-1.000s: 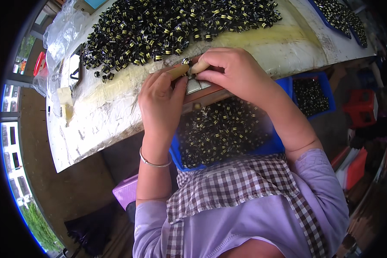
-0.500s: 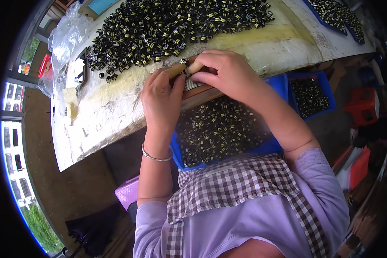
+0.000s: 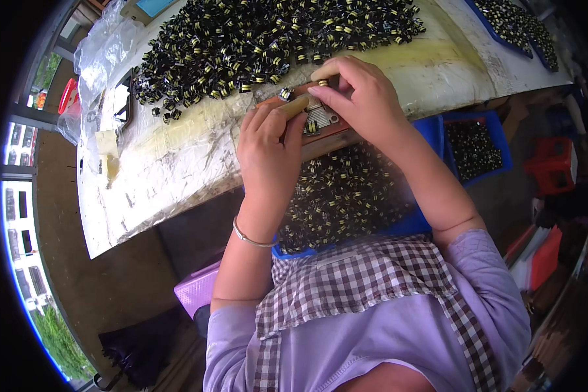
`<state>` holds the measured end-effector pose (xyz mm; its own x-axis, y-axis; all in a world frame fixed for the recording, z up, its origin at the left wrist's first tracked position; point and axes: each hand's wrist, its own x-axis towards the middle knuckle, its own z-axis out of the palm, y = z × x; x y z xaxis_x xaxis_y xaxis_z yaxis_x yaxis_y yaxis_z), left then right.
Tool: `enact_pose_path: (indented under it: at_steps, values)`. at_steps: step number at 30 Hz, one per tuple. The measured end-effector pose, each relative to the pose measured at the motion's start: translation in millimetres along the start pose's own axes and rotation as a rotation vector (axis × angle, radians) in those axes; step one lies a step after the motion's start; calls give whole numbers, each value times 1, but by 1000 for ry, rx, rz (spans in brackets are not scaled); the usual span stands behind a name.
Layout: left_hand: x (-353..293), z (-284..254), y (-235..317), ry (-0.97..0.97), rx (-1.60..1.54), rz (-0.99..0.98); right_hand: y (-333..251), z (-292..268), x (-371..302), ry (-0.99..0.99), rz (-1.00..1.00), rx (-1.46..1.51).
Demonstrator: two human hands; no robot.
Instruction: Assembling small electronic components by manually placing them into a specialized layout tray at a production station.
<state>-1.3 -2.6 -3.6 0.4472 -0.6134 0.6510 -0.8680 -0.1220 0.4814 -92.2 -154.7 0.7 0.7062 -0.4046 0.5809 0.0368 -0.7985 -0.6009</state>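
Note:
A reddish-brown board with a pale ridged plate (image 3: 319, 115) lies at the near edge of the table. My right hand (image 3: 366, 95) is above its right part, thumb and index finger pinched on a small black-and-yellow coil component (image 3: 323, 83). Over the board's left part is my left hand (image 3: 268, 142), its index finger stretched out in a tan finger cover and its thumb apart from it. Beside the left thumb tip, another coil component (image 3: 313, 127) sits on the plate. One more coil component (image 3: 285, 95) rests by the board's far edge.
A wide heap of similar components (image 3: 261, 46) covers the far table. Below the table edge, a blue bin (image 3: 398, 225) full of them stands against my checked apron. Another blue bin (image 3: 496, 140) and a red stool (image 3: 549, 163) are to the right. Clear plastic bags (image 3: 101, 49) hang at left.
Both hands have moved to the right along the board. My right hand has drawn away from the left fingertips, and components on the board that were covered now show.

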Motion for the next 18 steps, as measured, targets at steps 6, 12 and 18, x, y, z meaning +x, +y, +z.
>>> enact_pose_path:
  at_steps: [6, 12, 18]
  values:
    - [-4, 3, -2, 45, -27, -3, 8, 6, -2, 99, -218, -20]
    - [6, -8, -2, -72, -70, -21, -8, -1, -9, 74, 105, -35]
    - [2, -2, 1, -33, -11, -9, -2, 3, -13, 77, -154, -238]
